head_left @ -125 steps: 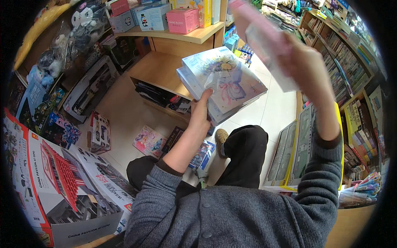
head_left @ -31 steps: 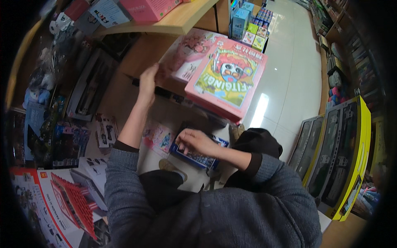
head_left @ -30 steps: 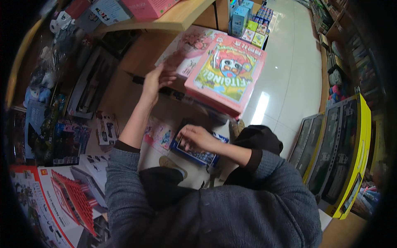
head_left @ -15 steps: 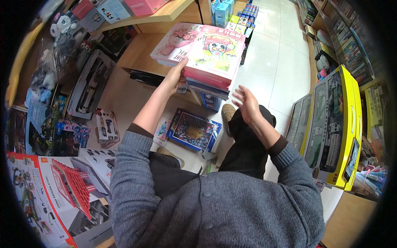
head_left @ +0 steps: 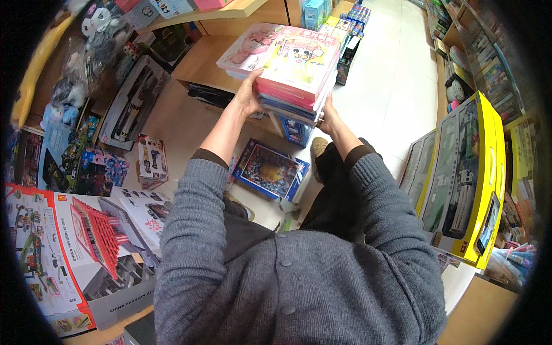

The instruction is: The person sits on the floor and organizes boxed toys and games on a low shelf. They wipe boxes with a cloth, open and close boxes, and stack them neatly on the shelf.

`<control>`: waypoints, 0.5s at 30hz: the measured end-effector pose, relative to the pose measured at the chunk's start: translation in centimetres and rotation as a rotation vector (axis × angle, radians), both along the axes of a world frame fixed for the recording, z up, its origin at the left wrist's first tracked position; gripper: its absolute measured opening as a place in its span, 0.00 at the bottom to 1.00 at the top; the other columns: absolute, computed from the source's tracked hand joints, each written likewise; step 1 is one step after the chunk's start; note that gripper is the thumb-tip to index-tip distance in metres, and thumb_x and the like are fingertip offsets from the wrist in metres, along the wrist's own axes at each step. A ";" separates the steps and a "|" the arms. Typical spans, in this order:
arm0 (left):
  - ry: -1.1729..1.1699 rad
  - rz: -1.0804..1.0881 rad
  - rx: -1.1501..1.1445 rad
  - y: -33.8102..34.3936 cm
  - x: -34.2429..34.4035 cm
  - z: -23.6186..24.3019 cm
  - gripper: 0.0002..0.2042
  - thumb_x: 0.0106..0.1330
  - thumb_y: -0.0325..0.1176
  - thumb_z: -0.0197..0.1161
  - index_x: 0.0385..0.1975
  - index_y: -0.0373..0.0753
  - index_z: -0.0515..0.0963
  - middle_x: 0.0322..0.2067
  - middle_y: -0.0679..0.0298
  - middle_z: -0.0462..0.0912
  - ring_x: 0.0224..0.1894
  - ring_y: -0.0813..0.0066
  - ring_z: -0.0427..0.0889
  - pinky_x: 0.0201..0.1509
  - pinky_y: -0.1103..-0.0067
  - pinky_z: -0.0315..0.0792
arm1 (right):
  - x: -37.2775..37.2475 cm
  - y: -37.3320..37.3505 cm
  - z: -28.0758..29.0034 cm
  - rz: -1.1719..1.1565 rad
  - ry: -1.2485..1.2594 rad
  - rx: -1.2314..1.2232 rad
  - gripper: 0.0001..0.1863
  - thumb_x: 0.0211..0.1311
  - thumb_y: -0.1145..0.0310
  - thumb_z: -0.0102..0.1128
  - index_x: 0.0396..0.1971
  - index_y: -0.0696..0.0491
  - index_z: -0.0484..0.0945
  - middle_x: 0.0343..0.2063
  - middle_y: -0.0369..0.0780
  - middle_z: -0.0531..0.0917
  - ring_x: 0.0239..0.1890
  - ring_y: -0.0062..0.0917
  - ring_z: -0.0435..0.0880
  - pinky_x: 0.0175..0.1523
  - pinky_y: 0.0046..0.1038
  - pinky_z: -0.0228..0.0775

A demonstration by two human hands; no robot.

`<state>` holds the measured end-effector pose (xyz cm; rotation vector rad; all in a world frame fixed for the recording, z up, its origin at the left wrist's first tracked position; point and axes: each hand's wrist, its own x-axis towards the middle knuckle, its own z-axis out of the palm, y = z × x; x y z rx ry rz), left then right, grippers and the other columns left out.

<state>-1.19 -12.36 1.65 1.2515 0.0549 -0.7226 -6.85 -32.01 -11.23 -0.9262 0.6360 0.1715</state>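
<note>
Left hand [head_left: 248,99] clasping the pink-topped stack [head_left: 296,64] at its near left corner, right hand [head_left: 332,119] at its right side! Below, a blue box [head_left: 271,169] lies on the floor [head_left: 198,138].

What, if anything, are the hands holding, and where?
The pink-topped stack: left hand at its near left corner, right hand at its right side.
</note>
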 end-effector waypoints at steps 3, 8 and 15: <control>-0.007 0.005 0.008 -0.1 0.3 -0.3 0.44 0.43 0.59 0.59 0.61 0.44 0.53 0.62 0.54 0.50 0.62 0.51 0.49 0.54 0.39 0.41 | 0.8 0.3 -1.8 -0.072 0.045 0.049 0.44 0.47 0.25 0.28 0.47 0.49 0.69 0.42 0.43 0.75 0.42 0.34 0.73 0.44 0.38 0.66; -0.092 -0.048 0.029 0.1 0.1 -1.8 0.46 0.44 0.62 0.57 0.61 0.41 0.52 0.60 0.51 0.55 0.61 0.49 0.52 0.53 0.39 0.47 | 0.3 0.7 -3.1 -0.070 -0.149 0.312 0.46 0.51 0.27 0.23 0.58 0.51 0.58 0.55 0.45 0.66 0.53 0.37 0.67 0.55 0.41 0.63; -0.081 -0.084 -0.016 1.1 -3.5 -2.5 0.37 0.52 0.54 0.55 0.58 0.37 0.57 0.55 0.53 0.63 0.56 0.58 0.63 0.52 0.48 0.60 | -6.3 1.3 -1.9 -0.046 -0.209 0.386 0.46 0.50 0.27 0.27 0.59 0.50 0.57 0.56 0.42 0.65 0.54 0.37 0.67 0.54 0.41 0.63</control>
